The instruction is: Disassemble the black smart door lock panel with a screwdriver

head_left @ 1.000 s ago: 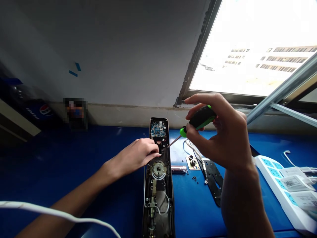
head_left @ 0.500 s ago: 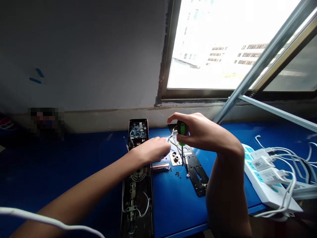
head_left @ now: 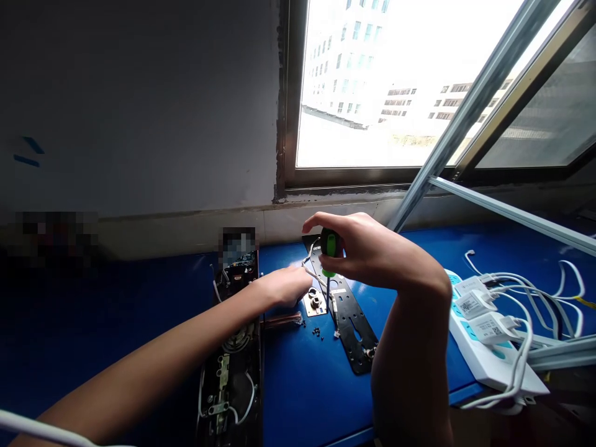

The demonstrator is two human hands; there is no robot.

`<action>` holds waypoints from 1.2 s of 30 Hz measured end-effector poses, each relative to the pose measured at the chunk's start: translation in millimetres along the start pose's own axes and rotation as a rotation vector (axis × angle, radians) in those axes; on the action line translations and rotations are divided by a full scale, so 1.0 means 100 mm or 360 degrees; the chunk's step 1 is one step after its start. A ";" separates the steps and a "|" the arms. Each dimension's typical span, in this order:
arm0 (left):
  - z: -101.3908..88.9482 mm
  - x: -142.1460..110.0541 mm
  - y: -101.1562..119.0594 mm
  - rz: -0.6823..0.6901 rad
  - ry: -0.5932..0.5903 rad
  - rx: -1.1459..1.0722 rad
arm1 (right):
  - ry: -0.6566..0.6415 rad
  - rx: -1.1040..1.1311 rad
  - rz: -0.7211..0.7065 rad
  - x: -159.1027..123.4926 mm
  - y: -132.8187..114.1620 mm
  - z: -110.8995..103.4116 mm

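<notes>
My right hand point(head_left: 361, 251) is wrapped around a green-and-black screwdriver point(head_left: 330, 248), its shaft pointing down at the right edge of a small square metal plate point(head_left: 315, 303) with a round centre part. Whether the tip touches the plate is unclear. Just left of the plate, my left hand point(head_left: 289, 285) is closed with its fingers curled under; what they hold is hidden. Beneath my left forearm lies a long black housing point(head_left: 254, 372) with a circuit board, white wires and metal latch parts. A perforated black panel point(head_left: 349, 320) with a white cable lies right of the plate.
Several tiny dark screws point(head_left: 317, 334) lie below the plate, beside a shiny reddish wrapped item point(head_left: 284, 320). On the right, a white power strip point(head_left: 487, 360) carries chargers and tangled cables. A metal strut point(head_left: 465, 118) slants across the window.
The view has turned right, so most things sit further left in the picture. My right hand still grips the screwdriver over the plate's right edge; my left hand stays closed beside it.
</notes>
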State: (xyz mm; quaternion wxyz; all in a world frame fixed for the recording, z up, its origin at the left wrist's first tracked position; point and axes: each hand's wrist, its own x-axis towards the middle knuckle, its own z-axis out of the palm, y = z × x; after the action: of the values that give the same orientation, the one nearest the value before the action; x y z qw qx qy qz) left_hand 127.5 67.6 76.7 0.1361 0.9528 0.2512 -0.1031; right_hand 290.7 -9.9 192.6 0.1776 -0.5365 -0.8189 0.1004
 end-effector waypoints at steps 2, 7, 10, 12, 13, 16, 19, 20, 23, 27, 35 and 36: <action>0.01 0.00 -0.01 -0.0006 0.0009 -0.0025 | -0.0004 0.0009 -0.0010 -0.01 0.00 0.00; -0.07 -0.14 0.00 -0.0066 0.0047 -0.0068 | 0.0007 0.0011 -0.0058 0.00 0.00 0.00; -0.15 -0.37 -0.03 -0.0093 0.0141 -0.0092 | 0.0037 0.0006 -0.0120 0.01 -0.02 -0.01; -0.20 -0.60 -0.05 -0.0057 0.0311 -0.0145 | 0.0066 0.0044 -0.0186 0.02 -0.05 -0.01; -0.21 -0.72 -0.07 -0.0014 0.0412 -0.0178 | 0.0081 0.0083 -0.0232 0.03 -0.07 -0.01; -0.20 -1.11 -0.14 -0.0050 0.0661 -0.0233 | 0.0171 0.0246 -0.0374 0.07 -0.14 0.03; -0.13 -1.42 -0.26 -0.0173 0.0809 -0.0283 | 0.0357 0.0404 -0.0409 0.13 -0.25 0.10; -0.10 -1.50 -0.31 -0.0219 0.0839 -0.0283 | 0.0435 0.0452 -0.0411 0.16 -0.29 0.13; -0.01 -1.65 -0.45 -0.0323 0.0896 -0.0263 | 0.0630 0.0567 -0.0458 0.25 -0.39 0.24; 0.02 -1.68 -0.53 -0.0354 0.0866 -0.0258 | 0.0704 0.0598 -0.0502 0.36 -0.48 0.39; 0.06 -1.63 -0.49 -0.0234 0.0847 -0.0119 | 0.0626 0.0405 -0.0527 0.54 -0.57 0.63; 0.07 -1.63 -0.49 -0.0227 0.0844 -0.0112 | 0.0634 0.0389 -0.0526 0.54 -0.58 0.64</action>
State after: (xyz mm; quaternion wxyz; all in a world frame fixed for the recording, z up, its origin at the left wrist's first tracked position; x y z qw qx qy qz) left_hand -37.4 33.3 103.2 0.0910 0.9210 0.3480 0.1494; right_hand 196.5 17.9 164.2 0.4124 -0.3794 -0.8260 0.0607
